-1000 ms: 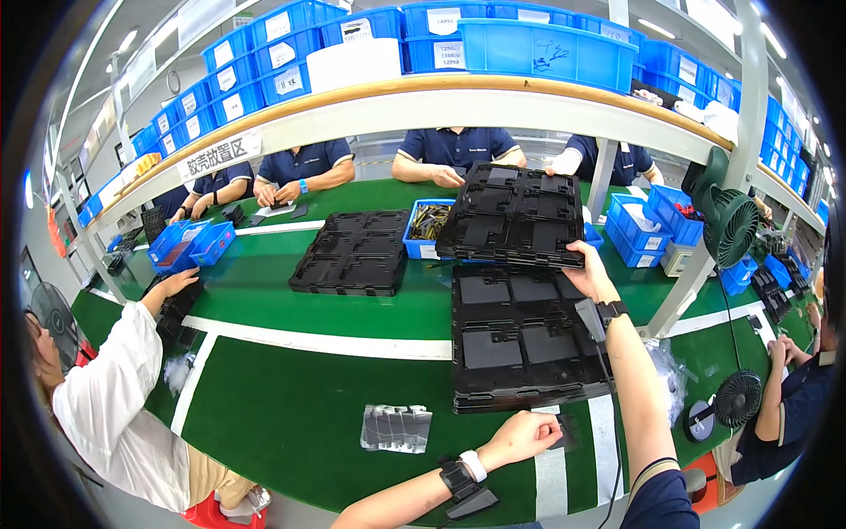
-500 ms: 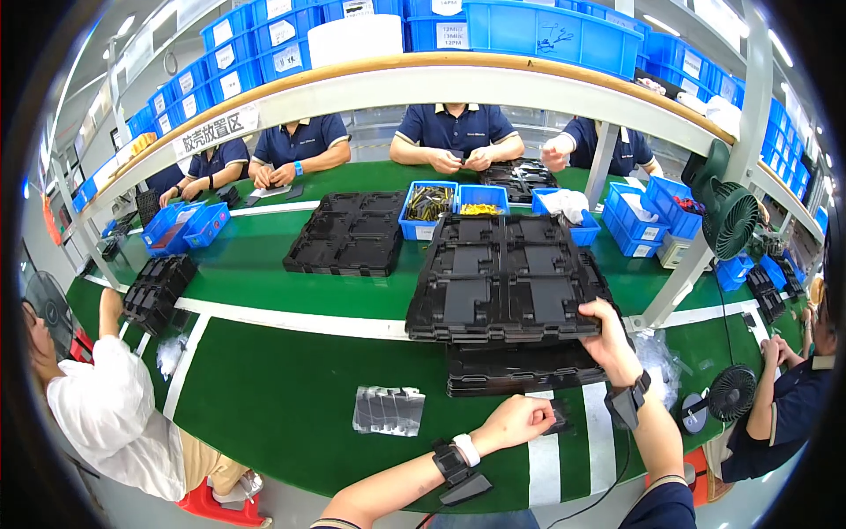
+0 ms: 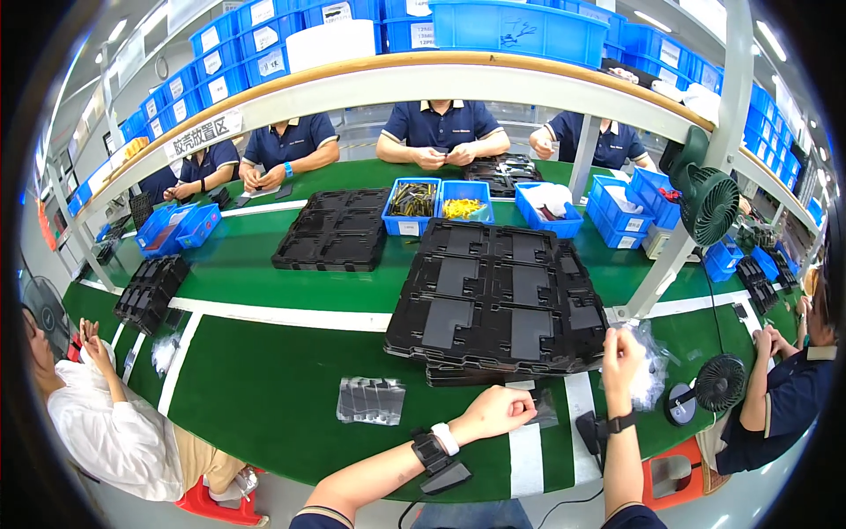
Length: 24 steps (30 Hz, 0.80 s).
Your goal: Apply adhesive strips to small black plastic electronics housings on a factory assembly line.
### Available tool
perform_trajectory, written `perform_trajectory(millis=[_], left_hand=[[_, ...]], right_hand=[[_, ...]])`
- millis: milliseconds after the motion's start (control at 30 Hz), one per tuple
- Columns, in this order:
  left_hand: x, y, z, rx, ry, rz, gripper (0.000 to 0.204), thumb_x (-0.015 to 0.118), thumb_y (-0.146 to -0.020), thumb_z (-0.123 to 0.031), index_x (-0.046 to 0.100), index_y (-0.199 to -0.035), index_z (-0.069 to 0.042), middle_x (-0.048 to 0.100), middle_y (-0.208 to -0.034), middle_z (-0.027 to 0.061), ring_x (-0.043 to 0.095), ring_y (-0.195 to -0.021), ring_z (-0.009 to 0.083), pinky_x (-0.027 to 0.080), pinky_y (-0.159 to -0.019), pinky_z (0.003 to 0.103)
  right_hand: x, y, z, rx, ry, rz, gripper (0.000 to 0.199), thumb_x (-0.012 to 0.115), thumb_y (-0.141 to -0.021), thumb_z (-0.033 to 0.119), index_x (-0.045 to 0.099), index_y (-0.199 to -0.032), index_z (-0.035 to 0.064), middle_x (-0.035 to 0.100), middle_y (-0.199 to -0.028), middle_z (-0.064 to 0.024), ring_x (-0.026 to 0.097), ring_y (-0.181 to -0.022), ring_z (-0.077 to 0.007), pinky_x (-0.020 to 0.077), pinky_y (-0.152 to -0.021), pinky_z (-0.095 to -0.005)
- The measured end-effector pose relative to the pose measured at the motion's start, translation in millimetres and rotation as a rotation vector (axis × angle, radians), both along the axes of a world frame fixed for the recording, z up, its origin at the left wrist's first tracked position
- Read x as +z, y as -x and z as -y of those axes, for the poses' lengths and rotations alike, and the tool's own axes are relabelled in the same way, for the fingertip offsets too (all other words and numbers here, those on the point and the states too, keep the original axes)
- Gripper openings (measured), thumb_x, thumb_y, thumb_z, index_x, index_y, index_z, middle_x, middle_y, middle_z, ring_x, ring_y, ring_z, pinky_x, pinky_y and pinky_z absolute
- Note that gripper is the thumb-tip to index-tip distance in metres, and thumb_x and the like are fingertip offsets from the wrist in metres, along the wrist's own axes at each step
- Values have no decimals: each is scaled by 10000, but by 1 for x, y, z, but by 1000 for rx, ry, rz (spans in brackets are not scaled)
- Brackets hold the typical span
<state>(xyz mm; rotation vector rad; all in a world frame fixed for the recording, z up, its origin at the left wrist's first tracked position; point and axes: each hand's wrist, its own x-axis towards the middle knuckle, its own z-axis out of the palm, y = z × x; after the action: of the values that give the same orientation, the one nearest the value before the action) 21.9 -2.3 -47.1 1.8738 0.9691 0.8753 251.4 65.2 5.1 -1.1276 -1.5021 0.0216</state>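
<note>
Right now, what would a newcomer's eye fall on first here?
The stack of black trays on the green table, right of centre, just beyond the left hand, would likely draw the eye first. Next come the blue bins crowding the shelf across the top of the view. The green fan by the white post on the right also stands out.
</note>
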Motion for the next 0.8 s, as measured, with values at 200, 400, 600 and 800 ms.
perform_trajectory(millis=[200,400,600,800], left_hand=[[35,3,15,-90,-24,55,98,713,-834,-145,694,-872,-57,561,-595,-9,480,-521,34,386,-471,221],[101,69,35,576,-512,-45,69,716,-786,-107,697,-838,-64,660,-779,61,615,-681,177,511,-581,283],[95,133,25,815,-573,-543,336,598,-900,-195,575,-1142,37,611,-1052,223,588,-1016,395,475,-890,430],[97,65,70,663,-457,-587,370,668,-865,-273,620,-1101,8,577,-1056,180,571,-1000,345,474,-857,405]], right_hand=[[-27,-11,-10,62,-186,137,298,650,-814,-8,468,-586,52,385,-485,-41,366,-392,-153,266,-404,-304],[-25,-10,-8,107,-261,112,275,658,-785,-44,477,-604,56,416,-501,-30,401,-402,-145,279,-399,-288],[-21,-8,-5,129,-266,57,277,660,-780,-37,466,-605,56,422,-509,-31,393,-405,-147,289,-404,-285],[-8,-10,-1,82,-161,-13,55,631,-797,3,614,-772,49,539,-663,-58,503,-609,-212,404,-587,-328]])
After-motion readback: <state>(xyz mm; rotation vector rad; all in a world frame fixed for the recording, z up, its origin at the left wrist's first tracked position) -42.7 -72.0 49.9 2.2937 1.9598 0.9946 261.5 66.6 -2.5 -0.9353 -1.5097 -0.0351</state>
